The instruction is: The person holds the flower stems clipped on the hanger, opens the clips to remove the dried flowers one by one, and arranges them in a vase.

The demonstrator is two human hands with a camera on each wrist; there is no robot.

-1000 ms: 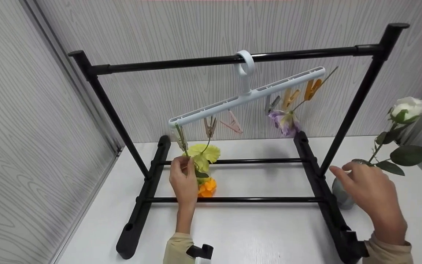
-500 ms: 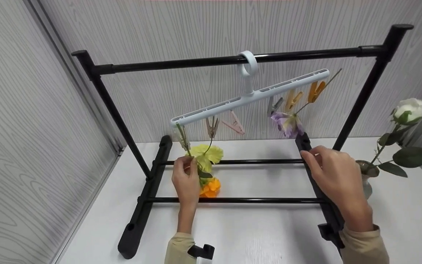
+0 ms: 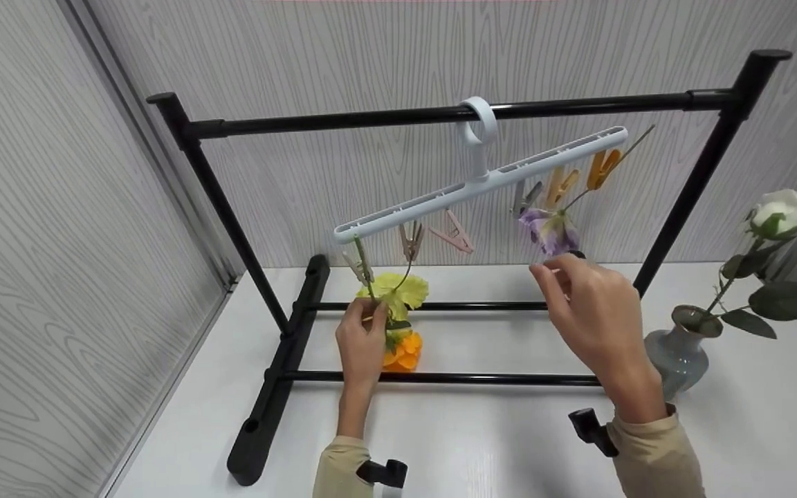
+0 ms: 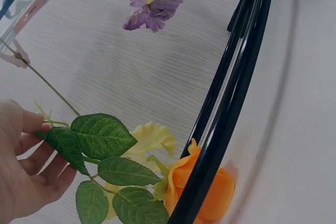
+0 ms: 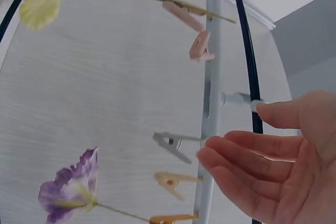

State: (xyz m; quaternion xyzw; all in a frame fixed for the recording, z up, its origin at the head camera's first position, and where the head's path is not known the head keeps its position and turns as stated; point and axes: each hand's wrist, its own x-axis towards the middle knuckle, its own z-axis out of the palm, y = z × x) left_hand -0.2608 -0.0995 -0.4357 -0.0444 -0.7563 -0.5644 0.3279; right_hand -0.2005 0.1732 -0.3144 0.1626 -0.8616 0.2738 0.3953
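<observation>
In the head view my left hand pinches the green stem of an orange flower, whose bloom hangs downward. The stem top runs up beside a pale clothespin at the low left end of a tilted light-blue hanger. Its green leaves lie by my fingers in the left wrist view. My right hand is raised with nothing in it, fingers loosely bent, below a purple flower hanging from an orange clothespin. A yellow flower hangs from a brownish clothespin.
A black rack carries the hanger on its top bar, with two low crossbars near the white table. Pink, grey and light-orange clothespins hang bare. At right stands a grey vase with a white rose.
My right hand has moved left from beside the vase to in front of the rack's right side. My left hand keeps its pinch on the orange flower's stem.
</observation>
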